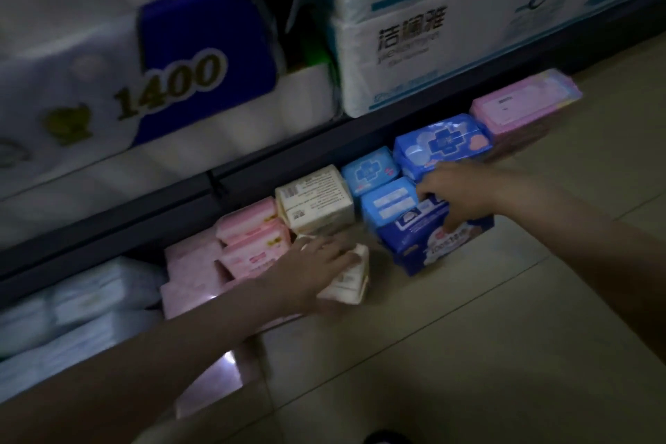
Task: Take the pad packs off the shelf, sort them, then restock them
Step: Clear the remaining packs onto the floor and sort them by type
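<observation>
Pad packs stood in a sorted row on the tiled floor (468, 353) in front of the shelf (252, 187) — none of this row was on the shelf itself. Nearest, the left hand (317, 263) lay over a cream pack (351, 281), fingers curled round its top, with pink packs (252, 245) just beside the wrist. Further right, the right hand (457, 195) gripped the upper edge of a dark blue pack (425, 241) that stood upright on the floor, touching a light blue pack (387, 202). Behind them were another cream pack (313, 198), a wide blue pack (443, 144) and a pink pack (522, 108) at the far end. Beyond — blurred — bulk tissue bundles (432, 36) filled the shelf above.
</observation>
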Demonstrator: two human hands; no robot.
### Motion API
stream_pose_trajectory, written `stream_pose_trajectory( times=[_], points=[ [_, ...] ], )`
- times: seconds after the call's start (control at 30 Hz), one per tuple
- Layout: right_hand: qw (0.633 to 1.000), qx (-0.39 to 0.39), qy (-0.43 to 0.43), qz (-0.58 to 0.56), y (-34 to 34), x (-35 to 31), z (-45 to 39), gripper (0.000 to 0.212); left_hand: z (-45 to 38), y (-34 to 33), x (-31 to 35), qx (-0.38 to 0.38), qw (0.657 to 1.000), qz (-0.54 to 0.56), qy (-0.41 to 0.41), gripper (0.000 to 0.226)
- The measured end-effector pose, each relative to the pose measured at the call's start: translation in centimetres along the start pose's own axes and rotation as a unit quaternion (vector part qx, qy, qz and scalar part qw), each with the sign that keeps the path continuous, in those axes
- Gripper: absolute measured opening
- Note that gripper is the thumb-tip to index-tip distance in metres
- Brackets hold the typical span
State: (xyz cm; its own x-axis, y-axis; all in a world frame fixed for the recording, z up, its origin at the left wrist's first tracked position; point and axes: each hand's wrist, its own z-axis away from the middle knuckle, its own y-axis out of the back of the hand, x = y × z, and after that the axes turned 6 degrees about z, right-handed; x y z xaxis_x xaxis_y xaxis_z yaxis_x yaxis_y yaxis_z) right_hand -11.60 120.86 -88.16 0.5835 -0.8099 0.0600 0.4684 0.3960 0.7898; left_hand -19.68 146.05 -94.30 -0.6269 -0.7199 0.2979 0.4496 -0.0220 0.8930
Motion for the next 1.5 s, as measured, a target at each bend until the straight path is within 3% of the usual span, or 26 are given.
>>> stream_pose_trajectory(
  times=[0.17,0.37,0.47,0.53,0.6,0.7,0.8,0.9,1.03,1.17,1.3,1.5],
  points=[
    [0.997,0.077,-0.019,0.010,3.3,-3.1,-0.7,0.051,-0.5,-0.1,1.0,0.024,0.976,-0.055,0.210,0.068],
    [0.995,0.099,0.012,0.017,8.5,-7.6,0.1,0.046,2.3,1.8,0.1,0.093,0.977,-0.060,0.183,0.060],
    [0.995,0.090,0.048,0.025,10.9,-10.5,0.5,0.044,7.5,2.1,-1.6,0.176,0.955,0.110,0.210,0.059],
    [0.992,0.092,0.083,0.015,12.2,-13.0,0.2,0.044,11.2,2.4,-3.0,0.236,0.904,0.276,0.226,0.066],
    [0.989,0.095,0.117,0.000,13.0,-15.9,-0.6,0.043,14.6,2.7,-4.1,0.265,0.871,0.342,0.233,0.071],
    [0.983,0.094,0.159,-0.009,13.4,-20.5,-2.0,0.046,18.5,2.9,-5.3,0.263,0.872,0.334,0.242,0.071],
    [0.979,0.074,0.189,-0.027,12.5,-24.0,-3.7,0.042,21.1,2.3,-6.7,0.221,0.893,0.294,0.260,0.064],
    [0.976,0.073,0.202,-0.021,10.7,-25.3,-5.6,0.044,22.4,1.0,-7.7,0.178,0.886,0.291,0.315,0.050],
    [0.983,0.023,0.180,-0.002,8.8,-24.5,-6.7,0.042,22.5,-0.6,-8.3,0.128,0.890,0.273,0.342,0.043],
    [0.986,-0.009,0.144,-0.084,9.2,-20.8,-5.7,0.046,20.2,-0.4,-8.1,0.134,0.906,0.251,0.313,0.042],
    [0.992,0.023,0.058,-0.108,10.6,-14.6,-2.8,0.048,15.3,1.7,-6.9,0.159,0.918,0.244,0.269,0.043],
    [0.990,0.066,-0.069,-0.104,8.2,-3.5,1.6,0.050,5.0,6.3,-2.6,0.135,0.955,0.170,0.201,0.048]
  ],
)
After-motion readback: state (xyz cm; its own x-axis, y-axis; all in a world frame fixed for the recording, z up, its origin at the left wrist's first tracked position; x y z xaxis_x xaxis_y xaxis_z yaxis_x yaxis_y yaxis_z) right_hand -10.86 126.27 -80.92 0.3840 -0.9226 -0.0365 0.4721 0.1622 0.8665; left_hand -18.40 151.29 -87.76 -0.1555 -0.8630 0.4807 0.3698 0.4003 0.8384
